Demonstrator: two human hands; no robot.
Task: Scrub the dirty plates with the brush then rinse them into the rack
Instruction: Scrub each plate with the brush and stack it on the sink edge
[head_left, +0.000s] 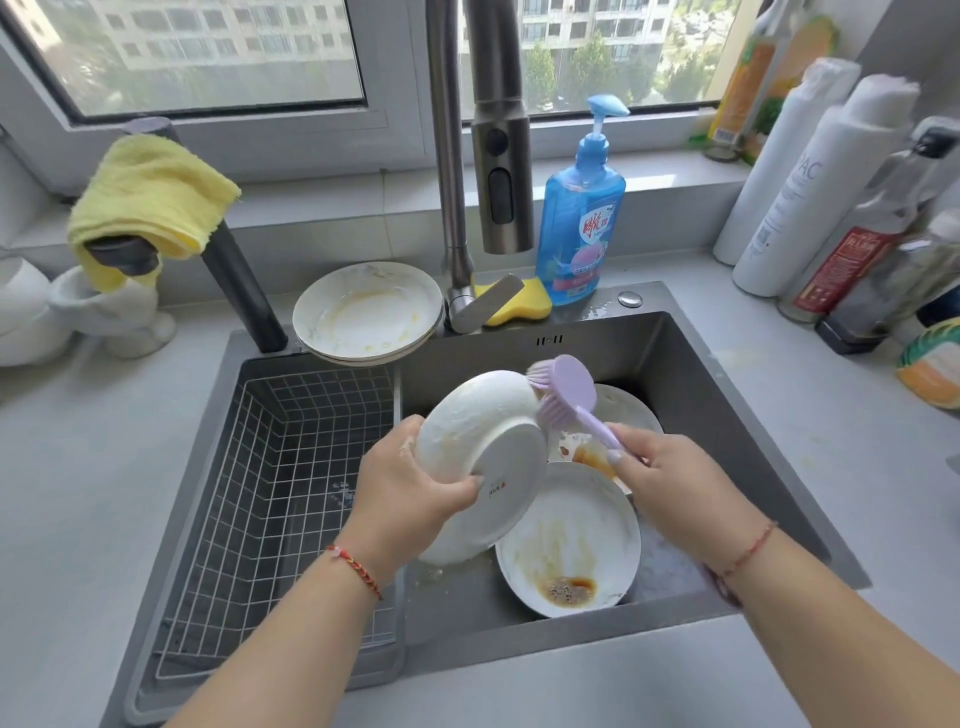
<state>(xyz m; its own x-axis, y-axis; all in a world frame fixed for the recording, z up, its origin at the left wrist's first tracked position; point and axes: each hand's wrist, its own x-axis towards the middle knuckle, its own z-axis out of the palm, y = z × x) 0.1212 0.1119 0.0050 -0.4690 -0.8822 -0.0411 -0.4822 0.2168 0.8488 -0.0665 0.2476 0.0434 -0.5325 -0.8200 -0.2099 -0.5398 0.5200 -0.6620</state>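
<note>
1. Scrubbing in progress over the sink (727, 415). Left hand (410, 493) grips a white plate (483, 441) by its rim, tilted with the underside toward the camera; fingers curl over the lower edge.
2. Right hand (670, 478) is closed around the handle of the purple brush (563, 395). Brush head sits at the plate's upper right rim, bristles touching or just beside it; cannot tell which.
3. Faucet (498, 156) hangs above the basin; no water stream visible.
4. Still dirty in the basin: one plate with brown sauce (569, 545) directly under the hands, and another stained plate (623, 410) behind the brush, partly hidden.
5. Stack of smeared plates (366, 312) rests on the sink's back edge, near the faucet base; yellowish residue on the top one.
6. Wire rack (291, 493) fills the left part of the sink. No plates in it.
7. Judgement: task is early. Nothing rinsed or racked yet; held plate appears to be the first under the brush. Remaining: finish it, rinse, rack, then the two basin plates and the stack.
8. Blue soap bottle (582, 218) and yellow sponge (519, 306) stand on the counter behind the sink, untouched.
</note>
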